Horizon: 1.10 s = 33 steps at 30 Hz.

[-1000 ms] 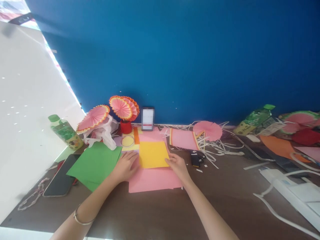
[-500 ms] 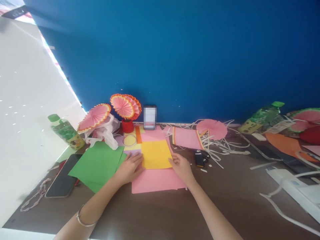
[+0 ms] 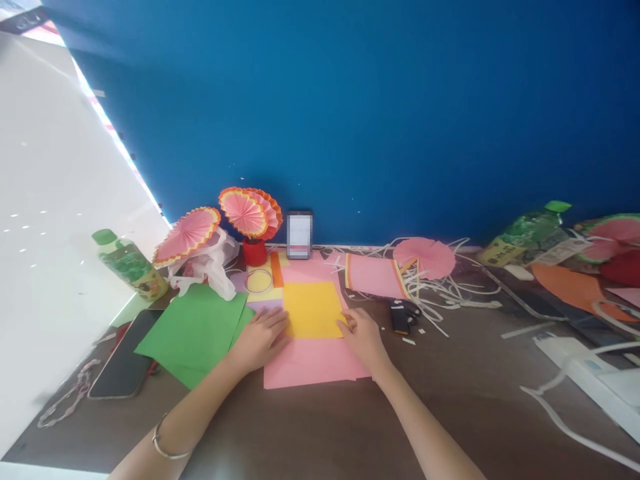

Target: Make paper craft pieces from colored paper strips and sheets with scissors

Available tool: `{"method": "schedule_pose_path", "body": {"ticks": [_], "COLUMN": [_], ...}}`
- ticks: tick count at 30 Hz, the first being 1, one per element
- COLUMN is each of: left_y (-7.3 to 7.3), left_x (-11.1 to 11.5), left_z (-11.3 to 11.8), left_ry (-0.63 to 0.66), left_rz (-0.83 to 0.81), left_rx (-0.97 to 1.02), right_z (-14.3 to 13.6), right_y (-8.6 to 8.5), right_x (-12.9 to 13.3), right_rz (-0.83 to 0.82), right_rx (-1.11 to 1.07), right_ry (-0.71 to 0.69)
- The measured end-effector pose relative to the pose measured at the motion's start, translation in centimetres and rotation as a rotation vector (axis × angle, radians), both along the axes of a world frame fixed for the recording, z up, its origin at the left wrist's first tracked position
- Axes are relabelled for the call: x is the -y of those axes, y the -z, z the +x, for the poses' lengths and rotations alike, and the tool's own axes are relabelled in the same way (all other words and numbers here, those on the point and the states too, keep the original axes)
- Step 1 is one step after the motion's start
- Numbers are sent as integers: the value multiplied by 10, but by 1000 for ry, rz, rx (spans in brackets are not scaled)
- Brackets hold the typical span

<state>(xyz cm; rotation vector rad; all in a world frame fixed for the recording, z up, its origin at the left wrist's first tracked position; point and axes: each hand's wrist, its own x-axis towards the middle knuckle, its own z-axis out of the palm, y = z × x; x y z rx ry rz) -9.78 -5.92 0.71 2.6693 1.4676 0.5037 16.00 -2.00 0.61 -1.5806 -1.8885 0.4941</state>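
Note:
A yellow paper square (image 3: 314, 310) lies on pink paper (image 3: 313, 363) on the dark table. My left hand (image 3: 260, 339) rests flat at the yellow paper's left edge, its fingers stretched out and touching it. At the right edge of the same sheet, my right hand (image 3: 363, 337) has its thumb and fingers pinched together on the paper's border. Green paper sheets (image 3: 195, 333) lie beside my left hand, partly under the forearm.
A phone (image 3: 299, 235) leans on the blue wall. Folded paper fans (image 3: 243, 212) stand behind at left, near a bottle (image 3: 130, 263) and a dark phone (image 3: 125, 357). Paper strips (image 3: 435, 300), black scissors or clip (image 3: 399, 317) and a power strip (image 3: 585, 377) lie right.
Both hands stay at the yellow paper's sides, with hardly any movement. The view has shifted very slightly.

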Motion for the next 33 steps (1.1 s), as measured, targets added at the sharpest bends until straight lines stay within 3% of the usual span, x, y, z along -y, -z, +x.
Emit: {"method": "schedule_pose_path", "body": {"ticks": [26,33], "left_y": [-1,-8], "left_x": [1,2], "left_z": [-1,-1], "left_ry": [-6,53], "left_rz": [10,31], "left_rx": [1,2], "right_z": [3,3], "right_y": [2,-3], "right_x": [-2,1], "right_rz": [-13,-40], "right_rx": [-9,58], "right_ry": [-12,-31]}}
